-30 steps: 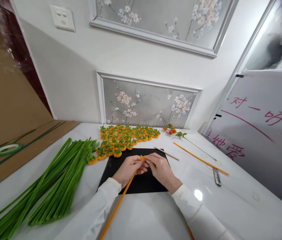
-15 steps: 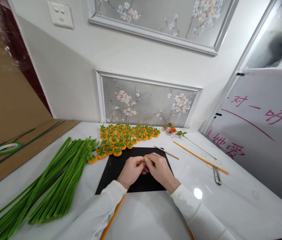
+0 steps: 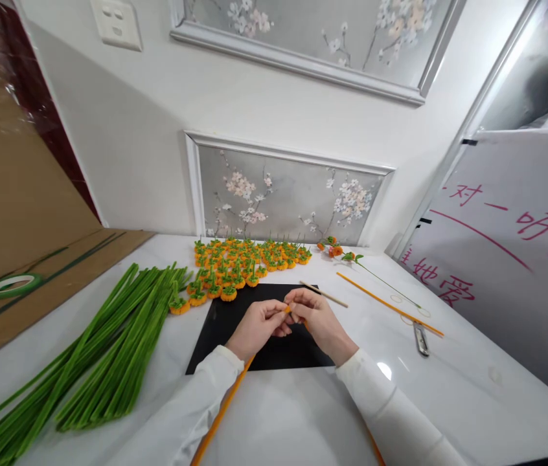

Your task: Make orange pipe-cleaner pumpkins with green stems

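Over a black mat [image 3: 269,353], both hands meet at an orange pipe cleaner [image 3: 223,411]. My left hand [image 3: 256,329] pinches it between thumb and forefinger. My right hand [image 3: 320,323] grips it close by, and a bit of orange shows between the fingertips. One long length runs down past the left wrist toward me; another orange length shows beneath the right forearm. Just behind the mat stand many small orange pumpkin shapes [image 3: 228,294] with green tops and upright green stems. A thin wooden stick [image 3: 325,294] lies across the mat's far right corner.
Green pipe cleaners [image 3: 109,362] lie in a big bundle on the left. To the right are a loose orange pipe cleaner [image 3: 385,302], a nail clipper [image 3: 420,340] and an orange flower stem [image 3: 335,251]. Green tape [image 3: 11,285] rests on cardboard at far left.
My right hand has lifted and turned slightly, its fingers opening away from the left. A bit of orange pipe cleaner now shows between the fingertips.
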{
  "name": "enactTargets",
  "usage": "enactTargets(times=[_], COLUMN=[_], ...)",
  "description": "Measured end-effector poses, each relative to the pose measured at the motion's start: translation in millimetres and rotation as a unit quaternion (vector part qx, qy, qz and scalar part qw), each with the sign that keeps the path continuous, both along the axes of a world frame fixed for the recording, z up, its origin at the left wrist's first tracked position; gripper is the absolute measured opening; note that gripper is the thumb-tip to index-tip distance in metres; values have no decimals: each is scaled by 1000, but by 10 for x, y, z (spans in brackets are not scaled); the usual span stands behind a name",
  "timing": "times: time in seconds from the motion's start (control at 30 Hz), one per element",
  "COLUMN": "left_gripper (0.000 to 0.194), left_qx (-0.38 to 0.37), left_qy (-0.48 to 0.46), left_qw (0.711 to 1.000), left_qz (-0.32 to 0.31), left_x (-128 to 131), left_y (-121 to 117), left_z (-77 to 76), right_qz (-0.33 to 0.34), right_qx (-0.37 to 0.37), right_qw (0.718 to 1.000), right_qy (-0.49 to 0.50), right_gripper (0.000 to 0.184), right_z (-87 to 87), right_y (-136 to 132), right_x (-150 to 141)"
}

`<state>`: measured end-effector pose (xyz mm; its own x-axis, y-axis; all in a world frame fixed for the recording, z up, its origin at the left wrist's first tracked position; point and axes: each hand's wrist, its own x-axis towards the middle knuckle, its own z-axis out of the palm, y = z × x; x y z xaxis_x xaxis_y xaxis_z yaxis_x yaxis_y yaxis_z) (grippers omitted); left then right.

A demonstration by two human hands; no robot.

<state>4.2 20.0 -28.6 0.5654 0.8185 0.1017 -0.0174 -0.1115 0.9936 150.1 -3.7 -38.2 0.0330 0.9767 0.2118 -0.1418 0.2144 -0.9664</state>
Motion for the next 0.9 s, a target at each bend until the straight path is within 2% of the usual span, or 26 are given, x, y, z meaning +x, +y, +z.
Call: enactTargets(times=[0.1, 0.17, 0.2, 0.33, 0.47, 0.53, 0.63, 0.7, 0.77, 0.8, 0.87, 0.9], left_gripper=[25, 27, 28, 30, 31, 31, 29, 26, 22, 20, 19, 21], left_qx=[-4, -15, -26, -71, -102, -109, -76, 7, 97, 137, 238, 298], left_qy=[10, 13, 13, 20, 41, 47, 75, 121, 160, 172, 201, 219], left_qw=[1000, 1000, 1000, 997, 993, 991, 992, 991, 982, 975, 950, 928], left_qz=[-8, -1, 3, -10, -52, -64, -69, -58, -35, -20, 23, 46], left_x=[-10, -28, -42, -128, -207, -221, -215, -202, -187, -181, -169, -163], left_y=[18, 37, 48, 95, 115, 115, 119, 125, 129, 128, 118, 109], left_z=[-3, 7, 15, 60, 104, 121, 126, 112, 86, 71, 40, 26], right_qz=[-5, -23, -33, -55, -80, -95, -99, -97, -93, -89, -79, -72], right_qx=[15, 53, 90, 259, 301, 317, 325, 307, 277, 261, 218, 193], right_qw=[999, 989, 975, 868, 774, 741, 715, 712, 726, 743, 805, 839], right_qy=[-37, -134, -198, -420, -552, -584, -611, -624, -623, -610, -546, -504], right_gripper=[9, 11, 15, 36, 35, 31, 24, 21, 19, 18, 16, 16], right_z=[-4, 9, 18, 42, 7, -5, 8, 23, 25, 19, -3, -18], right_y=[5, -8, -21, -77, -67, -51, -52, -69, -84, -87, -80, -71], right_x=[27, 56, 74, 144, 175, 173, 157, 141, 118, 105, 75, 59])
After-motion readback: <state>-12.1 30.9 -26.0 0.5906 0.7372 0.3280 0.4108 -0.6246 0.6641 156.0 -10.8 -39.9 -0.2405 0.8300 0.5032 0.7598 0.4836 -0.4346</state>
